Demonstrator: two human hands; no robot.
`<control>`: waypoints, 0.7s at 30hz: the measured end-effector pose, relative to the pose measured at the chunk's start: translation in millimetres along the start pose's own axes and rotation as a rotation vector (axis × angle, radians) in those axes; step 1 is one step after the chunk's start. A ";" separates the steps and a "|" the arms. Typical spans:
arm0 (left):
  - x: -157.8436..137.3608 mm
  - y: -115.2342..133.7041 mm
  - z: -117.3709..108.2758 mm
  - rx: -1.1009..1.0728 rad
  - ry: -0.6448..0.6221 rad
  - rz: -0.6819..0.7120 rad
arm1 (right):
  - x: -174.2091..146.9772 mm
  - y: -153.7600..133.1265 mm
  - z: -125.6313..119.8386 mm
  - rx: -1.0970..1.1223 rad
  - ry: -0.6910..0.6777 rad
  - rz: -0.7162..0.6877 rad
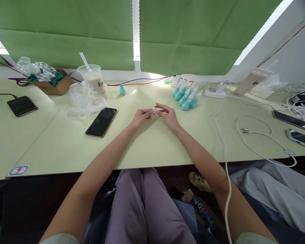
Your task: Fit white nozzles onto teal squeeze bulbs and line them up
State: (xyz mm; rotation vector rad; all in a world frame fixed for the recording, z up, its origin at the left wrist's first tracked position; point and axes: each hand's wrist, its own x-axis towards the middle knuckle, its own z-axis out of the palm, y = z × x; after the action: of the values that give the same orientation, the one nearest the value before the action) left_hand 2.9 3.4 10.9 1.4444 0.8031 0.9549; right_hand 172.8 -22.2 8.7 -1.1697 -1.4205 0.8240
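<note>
Above the middle of the table, my left hand (142, 117) pinches a small clear plastic piece (154, 111) between thumb and fingertips. My right hand (168, 117) meets it from the other side; its thumb and a finger close on the same piece, with the index finger raised above. The piece is too small and too covered to name. To the right of my hands stand several teal squeeze bulbs (185, 105) with clear pointed nozzles. A single teal bulb without a nozzle (122, 90) is upright farther back, left of my hands.
A black phone (101, 122) lies left of my forearm, near a crumpled plastic bag (81, 98) and a drink cup (94, 79). A cardboard box (53, 88) sits at back left. White cables (222, 135) cross the right side and hang over the edge. Another person's leg (266, 193) is at right.
</note>
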 end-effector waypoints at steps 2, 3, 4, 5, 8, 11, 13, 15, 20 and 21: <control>0.3 -0.9 0.8 0.008 0.012 0.006 | 0.4 2.1 0.9 0.090 -0.024 0.081; 0.4 -1.4 1.3 0.016 0.017 0.009 | 0.3 2.7 1.1 0.127 -0.033 0.110; 0.3 -1.7 1.8 0.027 0.022 0.013 | 0.0 2.9 1.1 0.159 -0.034 0.129; 0.2 -1.9 2.3 0.040 0.026 0.020 | -0.6 2.8 1.1 0.185 -0.031 0.141; -0.6 -0.5 4.3 0.088 0.027 0.073 | -3.4 0.6 0.7 0.246 -0.021 0.161; -1.6 2.4 6.5 0.143 0.034 0.144 | -5.9 -2.6 0.7 0.279 -0.022 0.169; -1.7 3.1 7.3 0.176 0.050 0.173 | -6.5 -3.9 1.1 0.292 -0.022 0.163; -1.1 1.9 7.4 0.196 0.064 0.182 | -6.1 -4.1 1.3 0.297 -0.030 0.159; 1.3 -5.4 5.5 0.190 0.130 0.142 | -2.9 -1.3 1.1 0.310 -0.068 0.176; 1.6 -6.4 5.1 0.180 0.132 0.135 | -2.6 -0.9 0.9 0.314 -0.070 0.179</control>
State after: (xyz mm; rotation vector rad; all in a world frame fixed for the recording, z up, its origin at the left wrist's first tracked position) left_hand 8.5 3.2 4.8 1.6195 0.9166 1.1123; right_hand 171.6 -24.8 8.6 -1.0426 -1.1997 1.1777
